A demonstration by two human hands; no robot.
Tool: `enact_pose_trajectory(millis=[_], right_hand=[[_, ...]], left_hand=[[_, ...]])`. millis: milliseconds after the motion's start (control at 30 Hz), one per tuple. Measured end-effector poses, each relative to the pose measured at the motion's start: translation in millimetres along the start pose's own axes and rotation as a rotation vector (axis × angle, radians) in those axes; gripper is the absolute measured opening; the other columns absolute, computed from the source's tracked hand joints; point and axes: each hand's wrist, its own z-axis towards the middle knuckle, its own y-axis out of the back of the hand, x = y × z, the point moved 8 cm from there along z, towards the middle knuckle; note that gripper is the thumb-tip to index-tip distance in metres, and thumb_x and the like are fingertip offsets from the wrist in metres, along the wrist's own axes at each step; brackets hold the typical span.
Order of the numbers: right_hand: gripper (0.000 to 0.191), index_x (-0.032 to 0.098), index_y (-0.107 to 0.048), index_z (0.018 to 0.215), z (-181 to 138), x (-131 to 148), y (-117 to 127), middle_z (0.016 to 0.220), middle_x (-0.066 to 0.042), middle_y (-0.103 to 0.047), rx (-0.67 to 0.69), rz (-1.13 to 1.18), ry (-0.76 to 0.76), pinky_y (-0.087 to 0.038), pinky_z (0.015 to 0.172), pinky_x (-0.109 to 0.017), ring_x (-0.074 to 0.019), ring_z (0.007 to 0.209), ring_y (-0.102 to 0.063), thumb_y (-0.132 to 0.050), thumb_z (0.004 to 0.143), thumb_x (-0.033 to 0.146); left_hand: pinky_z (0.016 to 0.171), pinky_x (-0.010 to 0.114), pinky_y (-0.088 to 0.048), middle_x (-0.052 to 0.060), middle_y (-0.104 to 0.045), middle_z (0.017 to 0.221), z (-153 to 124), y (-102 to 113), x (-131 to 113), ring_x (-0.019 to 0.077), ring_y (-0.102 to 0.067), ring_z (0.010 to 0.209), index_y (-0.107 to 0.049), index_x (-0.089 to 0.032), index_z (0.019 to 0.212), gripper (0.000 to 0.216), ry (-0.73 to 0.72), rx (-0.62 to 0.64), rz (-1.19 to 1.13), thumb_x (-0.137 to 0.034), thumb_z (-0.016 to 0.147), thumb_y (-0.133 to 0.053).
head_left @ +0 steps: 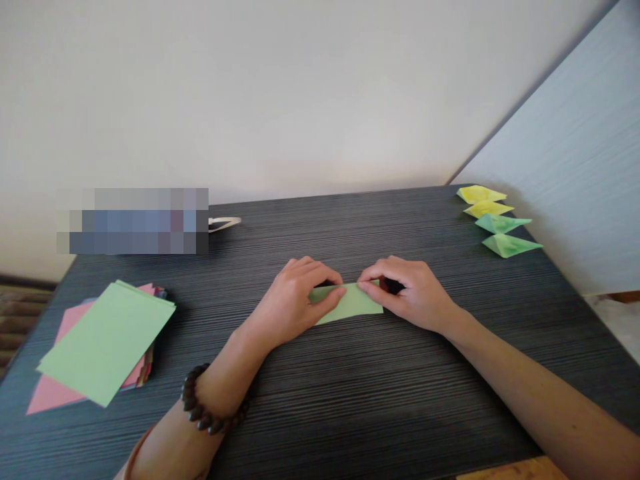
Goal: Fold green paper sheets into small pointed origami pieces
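Near the middle of the dark striped wooden surface [350, 400], a folded strip of light green paper [350, 303] lies flat. The left hand [295, 300] presses its fingertips on the strip's left end, while the right hand [410, 293] pinches its upper right edge. A stack of green and pink paper sheets [103, 340] sits by the left edge; four folded yellow and green paper shapes [495, 220] line the far right corner.
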Motion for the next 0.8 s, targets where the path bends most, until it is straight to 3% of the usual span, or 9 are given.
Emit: enact_pose_trajectory(millis=[433,567,700,800], right_hand=[[0.021,0.021,-0.068,0.077,0.9,-10.8,2.8,0.071,0.001,-0.068,0.163,-0.042,-0.020,-0.037,0.071,-0.030,-0.0132,0.068,-0.057,-0.057,0.087,0.037],[0.030,0.019,-0.064,0.070,-0.5,-15.0,5.1,0.065,0.000,-0.064,0.138,-0.022,-0.065,-0.039,0.068,-0.028,-0.0128,0.064,-0.056,-0.053,0.089,0.039],[0.022,0.019,-0.063,0.082,-0.9,-15.5,3.2,0.071,0.001,-0.064,0.093,0.042,-0.111,-0.039,0.067,-0.027,-0.0121,0.066,-0.057,-0.057,0.086,0.040],[0.018,0.019,-0.061,0.079,-1.1,-17.2,2.2,0.068,0.003,-0.060,0.043,0.051,-0.162,-0.038,0.067,-0.027,-0.0109,0.063,-0.054,-0.060,0.084,0.037]], left_hand=[[0.079,0.033,-0.041,-0.001,-0.070,0.077,-0.1,2.5,6.9,0.0155,-0.059,0.074,-0.069,-0.021,0.079,0.015,0.098,0.010,-0.050,-0.025,0.085,-0.055],[0.077,0.033,-0.041,-0.002,-0.070,0.076,-0.3,3.4,10.8,0.0153,-0.059,0.071,-0.069,-0.021,0.076,0.016,0.173,-0.013,-0.075,-0.025,0.084,-0.055],[0.078,0.033,-0.040,-0.002,-0.071,0.077,-0.2,3.5,13.2,0.0149,-0.059,0.072,-0.070,-0.021,0.080,0.018,0.201,-0.031,-0.110,-0.027,0.087,-0.054],[0.078,0.031,-0.040,-0.002,-0.071,0.080,-1.1,2.7,15.6,0.0143,-0.059,0.073,-0.071,-0.022,0.086,0.020,0.204,-0.012,-0.131,-0.028,0.089,-0.052]])
